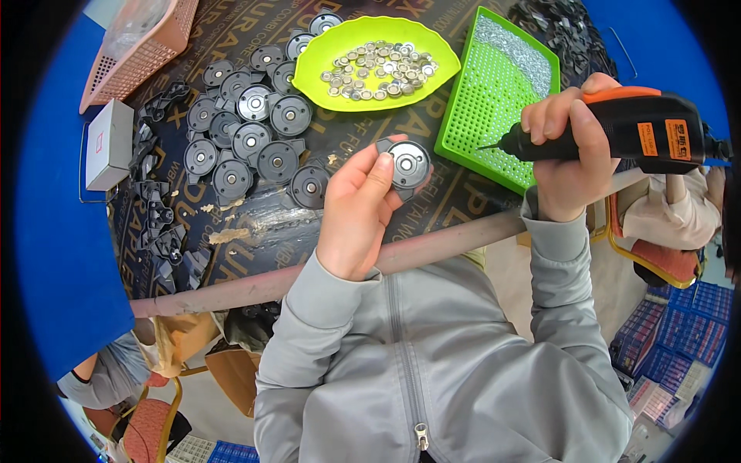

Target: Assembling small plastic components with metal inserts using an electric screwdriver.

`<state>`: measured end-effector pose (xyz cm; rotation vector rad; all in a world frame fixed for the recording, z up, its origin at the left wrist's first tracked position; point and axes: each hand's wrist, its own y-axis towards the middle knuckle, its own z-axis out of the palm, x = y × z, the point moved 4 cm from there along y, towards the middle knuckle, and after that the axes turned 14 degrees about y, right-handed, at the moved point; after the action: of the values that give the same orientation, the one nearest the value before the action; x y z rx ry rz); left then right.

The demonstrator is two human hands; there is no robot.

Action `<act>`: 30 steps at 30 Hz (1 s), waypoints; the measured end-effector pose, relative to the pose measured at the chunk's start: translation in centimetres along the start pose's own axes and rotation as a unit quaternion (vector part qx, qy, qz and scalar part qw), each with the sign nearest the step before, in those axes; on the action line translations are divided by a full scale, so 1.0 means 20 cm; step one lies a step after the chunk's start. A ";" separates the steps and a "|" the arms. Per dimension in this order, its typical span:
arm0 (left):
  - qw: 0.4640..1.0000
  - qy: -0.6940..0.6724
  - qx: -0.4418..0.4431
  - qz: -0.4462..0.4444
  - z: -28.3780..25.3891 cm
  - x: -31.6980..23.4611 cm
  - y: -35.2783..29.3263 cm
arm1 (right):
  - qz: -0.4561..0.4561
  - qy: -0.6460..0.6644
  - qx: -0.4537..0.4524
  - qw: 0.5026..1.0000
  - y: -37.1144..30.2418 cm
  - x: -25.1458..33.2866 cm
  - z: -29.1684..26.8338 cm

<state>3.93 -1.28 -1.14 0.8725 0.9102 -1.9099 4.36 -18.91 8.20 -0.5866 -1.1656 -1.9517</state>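
Near the table's front edge my left hand (361, 197) grips a round dark grey plastic part (410, 164) with a silvery metal disc on its face, thumb on top. My right hand (570, 147) is wrapped round a black and orange electric screwdriver (617, 131). Its thin bit points left, over the green perforated tray (482, 143), apart from the held part. Small silvery screws (513, 54) fill the tray's far side. Beyond my left hand a yellow-green leaf-shaped bowl (316, 73) holds many small round metal pieces (378, 69). Similar round grey parts (251, 139) are heaped left of it.
Black plastic pieces (158, 224) lie along the table's left side, with more (567, 31) at the far right. A white box (110, 147) and a pink basket (139, 58) stand at the left. A pale rail (432, 243) edges the table. Other people sit at both sides.
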 end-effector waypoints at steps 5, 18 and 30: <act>1.000 -0.001 0.008 0.002 0.00 0.00 0.00 | -0.001 0.002 0.000 1.000 0.00 -0.01 0.00; 1.000 -0.005 -0.001 -0.001 0.00 0.00 0.00 | 0.023 -0.050 0.014 0.998 0.00 -0.02 0.00; 0.999 0.050 -0.007 -0.010 -0.01 0.02 0.00 | 0.029 0.010 0.082 0.996 -0.08 0.07 0.29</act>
<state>3.83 -1.34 -1.61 0.9613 0.9935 -1.8896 2.34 -13.94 11.02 -0.5073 -1.2675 -1.7882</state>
